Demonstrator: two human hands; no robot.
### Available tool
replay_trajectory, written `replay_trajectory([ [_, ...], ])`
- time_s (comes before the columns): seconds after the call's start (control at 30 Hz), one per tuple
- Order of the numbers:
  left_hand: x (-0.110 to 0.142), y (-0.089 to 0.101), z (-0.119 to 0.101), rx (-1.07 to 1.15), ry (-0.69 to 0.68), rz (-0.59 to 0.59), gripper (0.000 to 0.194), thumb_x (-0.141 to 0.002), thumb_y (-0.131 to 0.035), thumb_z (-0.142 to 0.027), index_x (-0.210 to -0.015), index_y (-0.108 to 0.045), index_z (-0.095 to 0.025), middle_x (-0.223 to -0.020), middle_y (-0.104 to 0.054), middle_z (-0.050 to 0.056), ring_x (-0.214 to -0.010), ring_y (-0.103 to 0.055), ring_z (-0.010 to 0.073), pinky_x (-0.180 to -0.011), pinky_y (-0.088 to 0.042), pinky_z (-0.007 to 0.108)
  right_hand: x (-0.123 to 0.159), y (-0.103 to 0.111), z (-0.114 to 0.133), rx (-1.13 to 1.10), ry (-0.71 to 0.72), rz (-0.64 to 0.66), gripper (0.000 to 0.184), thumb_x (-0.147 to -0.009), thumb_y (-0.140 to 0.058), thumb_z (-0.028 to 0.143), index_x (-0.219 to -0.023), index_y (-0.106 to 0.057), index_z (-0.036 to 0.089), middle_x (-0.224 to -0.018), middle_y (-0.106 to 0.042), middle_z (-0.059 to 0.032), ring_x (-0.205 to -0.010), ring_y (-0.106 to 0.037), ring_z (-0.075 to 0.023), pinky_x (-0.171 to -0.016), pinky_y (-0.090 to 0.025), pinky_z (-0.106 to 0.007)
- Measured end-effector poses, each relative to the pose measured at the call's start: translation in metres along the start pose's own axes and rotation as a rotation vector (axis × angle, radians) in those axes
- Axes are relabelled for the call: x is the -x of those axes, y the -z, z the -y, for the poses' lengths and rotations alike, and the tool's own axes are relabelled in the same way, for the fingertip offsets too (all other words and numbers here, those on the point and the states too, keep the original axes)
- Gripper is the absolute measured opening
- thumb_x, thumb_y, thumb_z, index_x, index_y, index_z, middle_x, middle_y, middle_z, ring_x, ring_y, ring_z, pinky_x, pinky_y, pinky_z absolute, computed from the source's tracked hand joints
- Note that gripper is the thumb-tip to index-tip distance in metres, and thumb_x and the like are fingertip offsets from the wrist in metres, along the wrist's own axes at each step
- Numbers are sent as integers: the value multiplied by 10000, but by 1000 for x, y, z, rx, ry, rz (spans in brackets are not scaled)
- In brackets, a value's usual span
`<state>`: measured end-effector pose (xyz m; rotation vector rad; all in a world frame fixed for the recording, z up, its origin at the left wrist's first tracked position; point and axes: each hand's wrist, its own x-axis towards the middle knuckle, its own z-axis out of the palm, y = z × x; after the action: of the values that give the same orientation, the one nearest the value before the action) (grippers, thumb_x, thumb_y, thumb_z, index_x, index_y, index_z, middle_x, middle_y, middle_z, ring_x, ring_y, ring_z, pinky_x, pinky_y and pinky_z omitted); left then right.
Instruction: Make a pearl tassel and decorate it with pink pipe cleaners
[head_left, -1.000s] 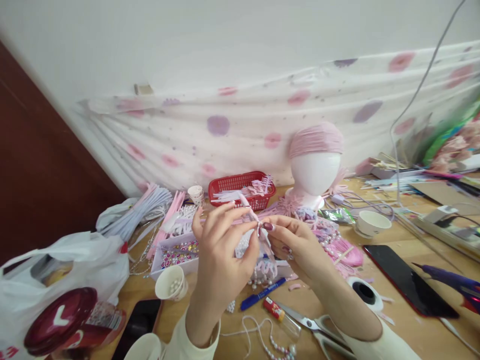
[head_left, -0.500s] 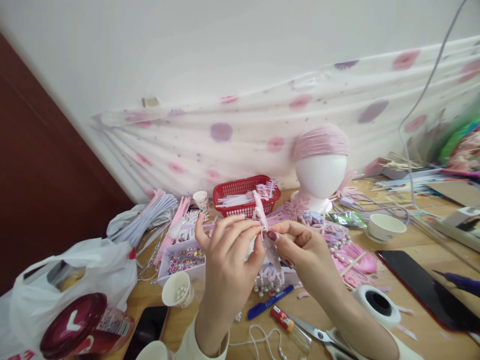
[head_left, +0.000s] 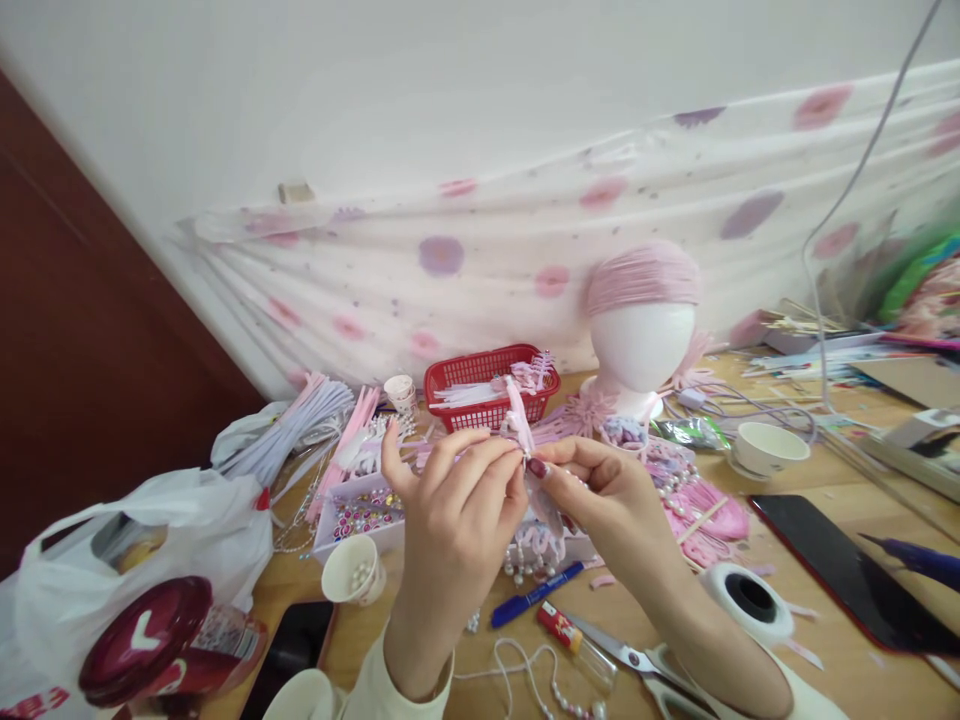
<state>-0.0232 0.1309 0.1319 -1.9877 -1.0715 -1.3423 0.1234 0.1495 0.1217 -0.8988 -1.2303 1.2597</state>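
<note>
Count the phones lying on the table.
2: one dark phone at the lower left, beside the red jar, and another phone at the right. More may be hidden under the clutter.

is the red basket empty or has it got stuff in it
Not empty: white strips and pink pieces lie inside the red basket.

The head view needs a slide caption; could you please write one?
Left hand and right hand pinch a pink fuzzy piece, a red basket behind.

Pink strip, red basket, blue pen, white sheet flowered pink and purple
</note>
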Motion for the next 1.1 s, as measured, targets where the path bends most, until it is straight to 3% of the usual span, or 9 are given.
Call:
replay_trajectory([
  [0.17, 1, 5, 3, 62, 26, -16, 152, -897, -676, -94, -936, -693, -240, -903, -831, -13, -876, -759, 211, -1263, -118, 563, -1, 1, 1, -13, -45, -42, 222, -671, -795, 365, -752, -731, 168, -498, -591, 46, -404, -453, -63, -399, -334, -190],
  [0.3, 3, 7, 7, 141, 108, 99, 161, -888, -679, -140, -1027, -685, -221, -1033, -812, 57, -975, -745, 247, -1217, -242, 577, -2, 3, 1, -39, -45, -19, 227, -676, -801, 364, -769, -737, 167, -493, -617, 39, -399, -463, -66, -399, -342, -191],
  [0.53, 5, 2, 6, 241, 184, 109, 150, -878, -640, -88, -910, -656, -233, -985, -778, 24, -947, -715, 234, -1185, -251, 603, -1, 2, 1, -3, 3, -50, 187, -693, -778, 341, -760, -739, 171, -501, -630, 34, -401, -456, -65, -396, -332, -194],
  [0.67, 9, 4, 12, 660, 421, 178, 153, -839, -574, -89, -831, -627, -233, -1077, -700, 47, -1062, -658, 244, -1022, -453, 467, -1, 1, 0, 12, 10, -55, 205, -711, -777, 360, -763, -740, 166, -470, -593, 45, -403, -439, -62, -399, -312, -189],
  [0.73, 10, 4, 16, 842, 511, 169, 161, -866, -532, -103, -798, -593, -235, -1056, -662, 44, -1063, -628, 229, -926, -493, 387, -1, 2, -1, 18, 10, -71, 208, -716, -777, 362, -763, -736, 164, -470, -588, 45, -406, -439, -63, -400, -306, -188],
  [0.83, 8, 4, 16, 813, 557, 152, 83, -894, -624, -158, -879, -600, -235, -992, -634, 26, -1010, -612, 210, -909, -480, 354, 0, 2, 0, 17, 25, -54, 203, -733, -773, 360, -764, -734, 164, -482, -592, 40, -414, -435, -63, -403, -306, -189],
  [0.97, 4, 3, 8, 695, 477, 170, 64, -908, -684, -161, -882, -662, -216, -987, -668, 25, -976, -639, 184, -902, -474, 329, 1, 2, 1, 11, 63, -18, 176, -750, -757, 341, -780, -737, 169, -482, -570, 49, -413, -417, -64, -404, -303, -195],
  [1.03, 5, 1, 5, 734, 498, 145, 118, -925, -635, -131, -841, -654, -212, -977, -669, 26, -963, -634, 177, -896, -472, 325, 2, 1, 0, 33, 74, -32, 161, -754, -744, 329, -789, -733, 172, -477, -550, 57, -411, -405, -67, -403, -297, -197],
  [1.1, 5, 0, 6, 892, 607, 158, 121, -910, -636, -140, -813, -651, -211, -967, -654, 29, -963, -616, 184, -887, -471, 326, 3, 0, -2, 75, 94, -66, 149, -754, -726, 316, -800, -731, 175, -483, -538, 60, -416, -396, -71, -407, -295, -201],
])
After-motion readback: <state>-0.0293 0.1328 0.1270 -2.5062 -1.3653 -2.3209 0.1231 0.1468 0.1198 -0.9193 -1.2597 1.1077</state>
